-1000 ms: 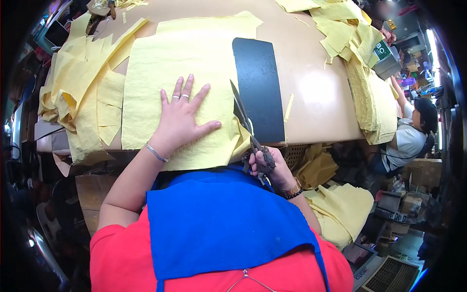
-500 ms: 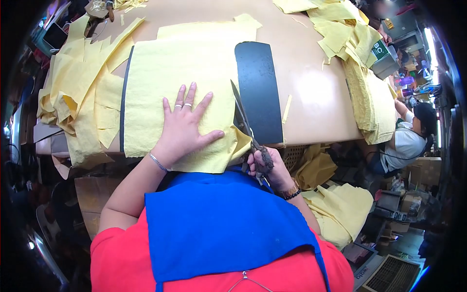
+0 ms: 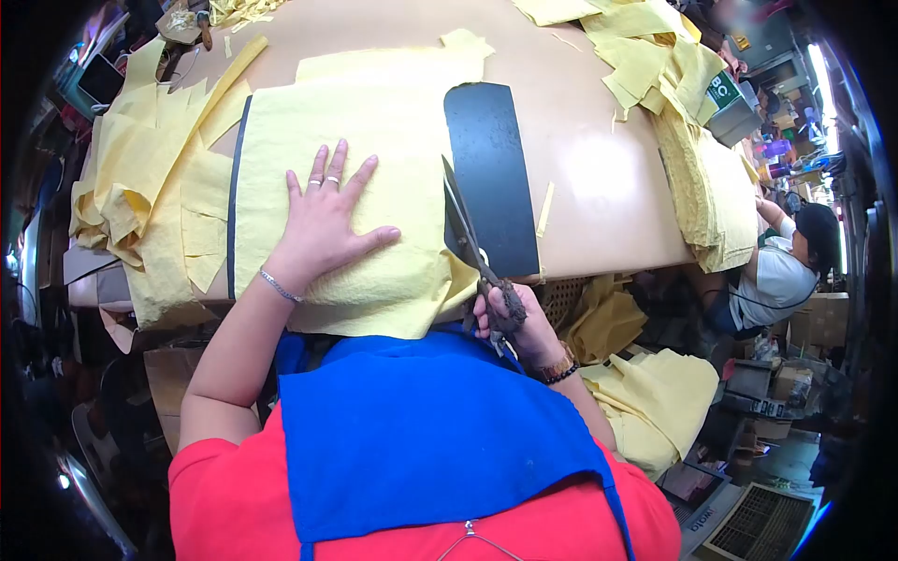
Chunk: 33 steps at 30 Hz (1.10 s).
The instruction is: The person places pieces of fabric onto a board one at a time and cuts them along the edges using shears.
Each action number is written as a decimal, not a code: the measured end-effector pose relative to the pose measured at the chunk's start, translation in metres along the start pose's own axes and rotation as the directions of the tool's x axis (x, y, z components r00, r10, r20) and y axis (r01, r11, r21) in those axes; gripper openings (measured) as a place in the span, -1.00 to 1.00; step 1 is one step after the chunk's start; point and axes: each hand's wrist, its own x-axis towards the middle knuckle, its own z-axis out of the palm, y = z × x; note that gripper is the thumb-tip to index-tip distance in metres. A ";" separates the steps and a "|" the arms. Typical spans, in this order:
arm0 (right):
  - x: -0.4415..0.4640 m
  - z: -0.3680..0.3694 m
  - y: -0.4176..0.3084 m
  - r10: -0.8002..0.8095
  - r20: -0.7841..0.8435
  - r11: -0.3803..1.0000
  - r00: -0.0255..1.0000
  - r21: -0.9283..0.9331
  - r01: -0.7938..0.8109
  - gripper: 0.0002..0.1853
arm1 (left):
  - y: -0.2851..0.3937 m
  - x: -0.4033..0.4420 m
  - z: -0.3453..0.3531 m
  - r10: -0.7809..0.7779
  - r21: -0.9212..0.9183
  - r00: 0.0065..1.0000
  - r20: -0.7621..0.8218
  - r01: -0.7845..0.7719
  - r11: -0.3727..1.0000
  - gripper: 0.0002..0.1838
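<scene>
My left hand (image 3: 329, 220) lies flat with spread fingers on a yellow fabric sheet (image 3: 374, 122). The sheet rests over a dark flat board (image 3: 496, 178), which shows along its left edge and as a wide strip on the right. My right hand (image 3: 524, 327) is closed around the wrapped handles of large scissors (image 3: 465, 210). Their blades point away from me along the sheet's right edge, over the dark board. Beside the scissors, the sheet's near right corner is folded up. Its near edge hangs over the table edge towards my blue apron (image 3: 440, 439).
Crumpled yellow fabric (image 3: 154, 178) covers the table's left side. A thick stack of yellow fabric (image 3: 706, 187) lies at the right, with loose scraps (image 3: 636, 56) behind it. More fabric (image 3: 655, 402) sits below the table at right. Another person (image 3: 781, 271) is at the far right.
My left hand has slid left across the yellow sheet, still flat. My right hand and the scissors stay nearly in place. The view has shifted slightly.
</scene>
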 end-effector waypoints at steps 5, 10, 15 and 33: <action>0.002 -0.005 0.003 -0.001 0.009 1.000 1.000 -0.029 0.001 -0.70 | 0.005 -0.008 0.002 0.008 -0.018 1.000 -0.016 -0.008 1.000 0.02; -0.005 -0.003 0.005 -0.026 -0.002 0.999 1.000 -0.022 0.026 -0.70 | 0.005 -0.009 0.002 0.001 -0.023 1.000 -0.014 -0.002 1.000 0.02; 0.001 -0.007 0.005 0.016 -0.008 1.000 1.000 -0.017 -0.016 -0.72 | 0.011 -0.018 0.002 0.029 -0.025 0.999 -0.015 -0.029 0.999 0.03; 0.002 -0.004 0.003 -0.016 0.004 1.000 1.000 -0.010 0.016 -0.74 | 0.020 -0.028 0.002 0.005 -0.021 1.000 0.011 -0.005 1.000 0.05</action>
